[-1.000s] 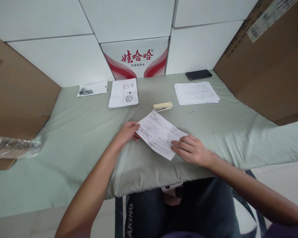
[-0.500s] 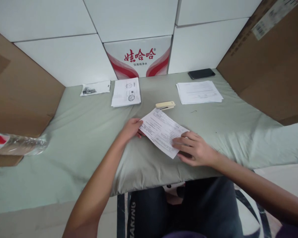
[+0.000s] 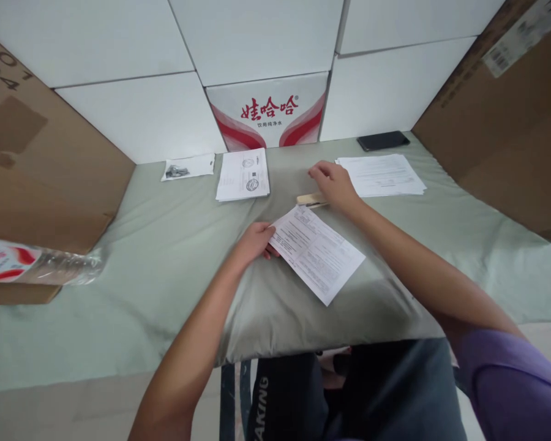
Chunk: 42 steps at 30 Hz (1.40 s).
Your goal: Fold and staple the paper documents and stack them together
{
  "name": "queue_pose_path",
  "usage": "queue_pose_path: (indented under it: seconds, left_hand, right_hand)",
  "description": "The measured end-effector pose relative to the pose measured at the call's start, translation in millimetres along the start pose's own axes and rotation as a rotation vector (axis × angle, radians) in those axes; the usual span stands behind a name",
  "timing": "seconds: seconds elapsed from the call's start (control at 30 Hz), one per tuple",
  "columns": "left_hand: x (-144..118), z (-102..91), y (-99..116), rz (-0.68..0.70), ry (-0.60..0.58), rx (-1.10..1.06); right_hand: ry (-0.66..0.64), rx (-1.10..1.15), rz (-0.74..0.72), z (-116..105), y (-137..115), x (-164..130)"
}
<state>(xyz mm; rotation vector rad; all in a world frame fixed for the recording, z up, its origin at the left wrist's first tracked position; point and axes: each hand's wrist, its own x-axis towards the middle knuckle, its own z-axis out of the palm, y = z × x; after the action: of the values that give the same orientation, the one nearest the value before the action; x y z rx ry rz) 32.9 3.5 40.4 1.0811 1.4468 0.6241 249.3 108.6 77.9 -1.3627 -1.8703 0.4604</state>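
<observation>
The left corner of the printed sheet (image 3: 316,252), lying at frame centre on the green cloth (image 3: 165,257), is being pinched between the curled fingers of the left hand (image 3: 256,240). Just above it, the beige stapler (image 3: 310,199) is being covered by the loosely bent fingers of the right hand (image 3: 334,184); whether it is being gripped cannot be told. A paper stack (image 3: 386,175) is lying beside that hand at upper right.

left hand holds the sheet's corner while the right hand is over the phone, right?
Not the phone. In the head view the right hand is over the stapler; the phone lies apart, further back. The left hand does hold the sheet at its corner.
</observation>
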Motion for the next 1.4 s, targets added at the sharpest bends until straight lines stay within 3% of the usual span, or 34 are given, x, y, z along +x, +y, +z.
queue_pose_path:
  seconds: [0.17,0.33,0.77,1.13,1.4]
  left_hand:
    - [-0.4,-0.9,0.3,0.019,-0.028,0.012]
    - [-1.0,-1.1,1.5,0.017,-0.023,0.027]
    - [-2.3,-1.2,1.5,0.015,-0.030,0.019]
    - [-1.9,0.2,0.5,0.029,-0.022,0.011]
    - [-3.0,0.9,-0.1,0.023,-0.020,0.003]
  right_hand:
    - [-0.009,-0.176,0.129,38.2,15.3,35.3]
    - [-0.060,-0.359,0.155,56.3,17.0,37.8]
    - [-0.166,-0.528,0.089,60.1,15.0,30.4]
    - [-0.268,-0.657,-0.031,61.2,-3.0,24.5]
    - [-0.293,-0.686,0.013,60.9,-11.7,23.2]
